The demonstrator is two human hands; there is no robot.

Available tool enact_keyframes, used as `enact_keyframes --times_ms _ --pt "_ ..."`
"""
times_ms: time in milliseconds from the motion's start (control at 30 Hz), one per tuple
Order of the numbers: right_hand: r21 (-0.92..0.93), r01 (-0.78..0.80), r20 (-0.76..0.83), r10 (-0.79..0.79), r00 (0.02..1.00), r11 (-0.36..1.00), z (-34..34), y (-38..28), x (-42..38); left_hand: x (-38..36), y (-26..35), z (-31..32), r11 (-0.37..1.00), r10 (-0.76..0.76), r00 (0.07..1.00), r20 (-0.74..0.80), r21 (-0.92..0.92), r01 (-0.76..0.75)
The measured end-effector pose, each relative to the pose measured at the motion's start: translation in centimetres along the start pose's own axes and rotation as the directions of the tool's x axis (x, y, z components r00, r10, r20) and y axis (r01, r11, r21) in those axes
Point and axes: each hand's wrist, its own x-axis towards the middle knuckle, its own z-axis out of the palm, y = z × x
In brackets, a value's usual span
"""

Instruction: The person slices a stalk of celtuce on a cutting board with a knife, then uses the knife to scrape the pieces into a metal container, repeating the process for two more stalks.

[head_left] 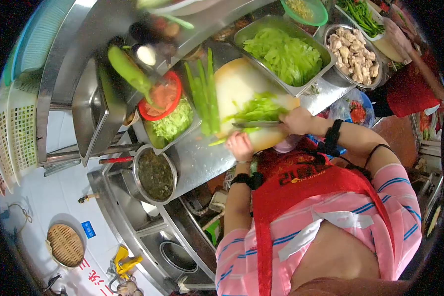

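My right hand is closed around the handle of a kitchen knife, its blade lying across the cutting board. Just left of it, my left hand presses with curled fingers on a green stalk that looks like celtuce. Sliced green pieces are heaped on the board beyond the blade. Several long green stalks lie along the board's left side. Behind the board stands a steel tray filled with pale green slices.
At left, a red-rimmed basket rests over a steel tray of shredded greens. A pot of dark liquid stands nearby. To the right are a bowl of meat pieces and another person's arm. Green peppers fill a white basket.
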Motion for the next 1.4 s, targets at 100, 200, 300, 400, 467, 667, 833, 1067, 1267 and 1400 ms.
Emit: enact_keyframes --times_ms 100,200,300,400,467,667,833,1067,1267,1400 --pt "0.023 -0.060 0.038 0.059 0.997 0.998 -1.0 -0.5 -0.3 0.1 0.2 0.0 1.000 -0.004 1.000 -0.016 -0.006 0.004" --pt "0.018 -0.102 0.027 0.102 0.994 0.995 1.2 -0.9 0.0 0.2 0.4 -0.2 1.000 0.001 1.000 -0.017 -0.015 -0.002" --pt "0.045 -0.095 0.073 0.092 0.993 0.994 0.5 -0.5 0.1 0.2 0.3 -0.1 1.000 -0.002 1.000 -0.017 -0.006 0.002" --pt "0.010 -0.134 0.259 0.127 0.957 0.991 -3.7 -2.1 0.0 0.4 0.3 0.0 1.000 -0.017 1.000 -0.012 -0.018 0.017" --pt "0.011 -0.136 0.258 0.129 0.957 0.991 -1.8 -2.2 0.1 -0.1 0.5 -0.2 0.999 -0.024 1.000 -0.002 -0.025 0.024" --pt "-0.012 -0.125 0.315 0.123 0.941 0.992 -3.2 -2.2 0.4 0.3 0.3 -0.1 1.000 0.007 1.000 -0.017 -0.005 -0.007" --pt "0.016 -0.116 0.261 0.108 0.959 0.993 -0.9 -2.1 0.9 0.3 0.3 -0.1 1.000 0.014 0.999 -0.034 -0.001 -0.014" --pt "0.044 -0.209 0.180 0.198 0.964 0.977 -2.0 -0.1 -0.1 2.8 0.7 -2.2 0.988 0.151 0.952 0.266 -0.019 -0.152" --pt "0.063 -0.329 0.186 0.313 0.931 0.942 -0.9 0.0 -0.6 3.8 -0.6 -0.9 0.994 -0.067 0.943 0.326 0.106 0.034" --pt "0.089 -0.313 0.108 0.304 0.947 0.945 -0.3 -0.1 -1.0 4.0 -1.9 -0.8 0.834 -0.520 0.810 0.271 -0.042 0.550"
